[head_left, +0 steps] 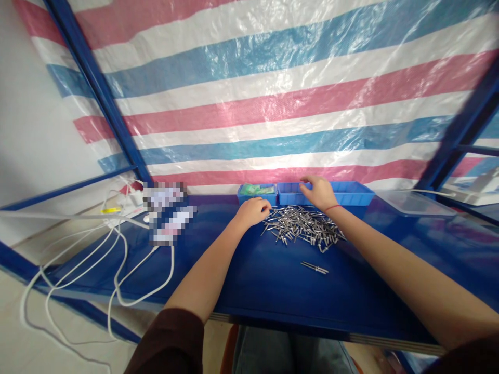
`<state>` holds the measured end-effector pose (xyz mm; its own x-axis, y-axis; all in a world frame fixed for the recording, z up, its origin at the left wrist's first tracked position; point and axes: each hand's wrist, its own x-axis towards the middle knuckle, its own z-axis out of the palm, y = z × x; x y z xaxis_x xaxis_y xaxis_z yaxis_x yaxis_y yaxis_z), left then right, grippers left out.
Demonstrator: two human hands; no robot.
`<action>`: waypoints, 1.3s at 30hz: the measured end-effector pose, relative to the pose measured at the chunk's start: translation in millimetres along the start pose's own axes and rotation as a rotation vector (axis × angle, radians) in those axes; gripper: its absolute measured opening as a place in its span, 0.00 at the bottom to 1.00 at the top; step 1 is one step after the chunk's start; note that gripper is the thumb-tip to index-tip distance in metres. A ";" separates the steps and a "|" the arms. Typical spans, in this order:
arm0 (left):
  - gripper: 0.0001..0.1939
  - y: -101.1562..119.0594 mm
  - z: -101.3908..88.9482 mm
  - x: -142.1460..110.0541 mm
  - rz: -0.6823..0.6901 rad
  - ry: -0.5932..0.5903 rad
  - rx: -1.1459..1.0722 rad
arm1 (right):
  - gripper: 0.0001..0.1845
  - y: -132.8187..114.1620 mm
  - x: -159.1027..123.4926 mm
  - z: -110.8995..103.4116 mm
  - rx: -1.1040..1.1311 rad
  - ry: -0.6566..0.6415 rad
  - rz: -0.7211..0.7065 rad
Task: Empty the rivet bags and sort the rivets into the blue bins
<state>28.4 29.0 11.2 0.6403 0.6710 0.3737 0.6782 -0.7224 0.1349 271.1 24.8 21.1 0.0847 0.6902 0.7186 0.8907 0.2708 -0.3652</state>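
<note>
Near the back edge of the desk (265, 285), the right hand (320, 193) is held half uncurled over the long bin (354, 194), while the sideways-spread pile of rivets (304, 224), on its front-edge side, is flanked at the left end by the curled left hand (251, 212), whose grip cannot be told.

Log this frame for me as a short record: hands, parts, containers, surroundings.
Left hand: at the pile's left edge, fingers curled; any hold unclear
Right hand: over the long bin, thumb and fingers parted, nothing visible between them
Parts: heaped rivets; a few loose rivets nearer the person
Containers: small bin with green contents, left of the long bin
Table: blue
Left side: white cables; pixelated items
Right side: clear plastic piece
Backdrop: striped sheet
</note>
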 end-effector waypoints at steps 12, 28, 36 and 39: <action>0.13 26.0 13.9 2.0 -0.195 -0.056 0.034 | 0.10 -26.3 -54.2 -19.6 0.074 0.028 -0.178; 0.10 58.2 26.1 4.5 -0.172 0.416 -0.484 | 0.21 -52.4 -61.0 -26.9 0.308 -0.140 0.097; 0.09 67.5 28.9 1.4 -0.047 0.541 -0.502 | 0.21 -56.8 -59.7 -20.8 0.708 -0.062 0.390; 0.09 66.6 30.0 1.0 -0.032 0.549 -0.501 | 0.21 -58.5 -60.6 -20.8 0.757 -0.093 0.424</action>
<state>85.0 -13.4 -7.0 0.2619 0.6081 0.7494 0.3638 -0.7815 0.5069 223.2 -46.8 11.2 0.2760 0.8768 0.3937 0.2532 0.3288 -0.9098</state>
